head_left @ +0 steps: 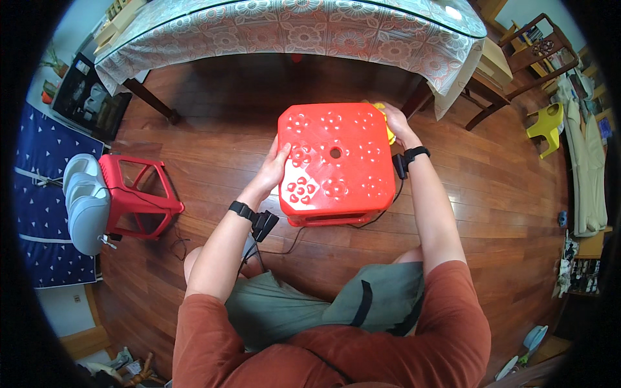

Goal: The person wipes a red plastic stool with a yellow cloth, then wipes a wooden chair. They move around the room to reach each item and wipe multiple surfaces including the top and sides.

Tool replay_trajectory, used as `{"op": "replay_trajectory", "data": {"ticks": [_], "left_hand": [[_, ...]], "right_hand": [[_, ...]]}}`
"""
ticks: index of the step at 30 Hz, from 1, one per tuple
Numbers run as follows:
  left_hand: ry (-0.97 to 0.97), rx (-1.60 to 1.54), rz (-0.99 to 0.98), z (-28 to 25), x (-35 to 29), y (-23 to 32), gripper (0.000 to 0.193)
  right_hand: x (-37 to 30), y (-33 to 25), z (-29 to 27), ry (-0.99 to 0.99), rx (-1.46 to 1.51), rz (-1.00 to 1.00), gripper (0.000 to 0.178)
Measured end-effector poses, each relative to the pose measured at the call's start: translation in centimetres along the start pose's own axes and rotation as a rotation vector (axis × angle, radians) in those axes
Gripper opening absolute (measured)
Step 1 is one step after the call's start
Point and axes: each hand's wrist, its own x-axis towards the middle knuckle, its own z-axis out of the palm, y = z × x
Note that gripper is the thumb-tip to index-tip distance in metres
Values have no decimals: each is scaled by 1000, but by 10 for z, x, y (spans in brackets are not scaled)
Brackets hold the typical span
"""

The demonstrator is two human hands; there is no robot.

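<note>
Left hand first: thumb lies on the edge of the seat, the other fingers wrap down the side, mostly out of sight. Right hand has its fingers bent over a yellow cloth at the far right corner; can't tell how hard they're squeezing, the tips are hidden.

If it were me, I'd brace firmly with that left palm so nothing skids, and press the cloth flat round the corner rather than dab. I'd also mind the black cable trailing by the near side.

The stool itself: red plastic step-type stool, right in front of the person's knees, seat facing up. Glossy, squarish, clipped corners, round hole in the middle, raised flower clusters all over, bright glare at the lower left. Can't see all its feet.

Further out: wood floor, table with a floral tablecloth, another red stool off left, little yellow stool off right.
</note>
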Motion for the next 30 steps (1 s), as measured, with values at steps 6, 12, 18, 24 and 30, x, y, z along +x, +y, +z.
{"op": "replay_trajectory", "data": {"ticks": [6,12,18,24,30], "left_hand": [[47,153,40,-7,2,4,64],[120,140,69,-13,2,3,54],[172,109,116,-48,13,16,52],[148,217,162,-61,23,17,52],[160,242,170,-59,20,18,52]], "right_hand": [[-11,89,3,79,114,91,46],[12,169,3,123,252,135,39],[-1,186,35,222,217,-12,37],[-28,76,69,149,112,-447,41],[-18,50,70,119,25,-718,43]]}}
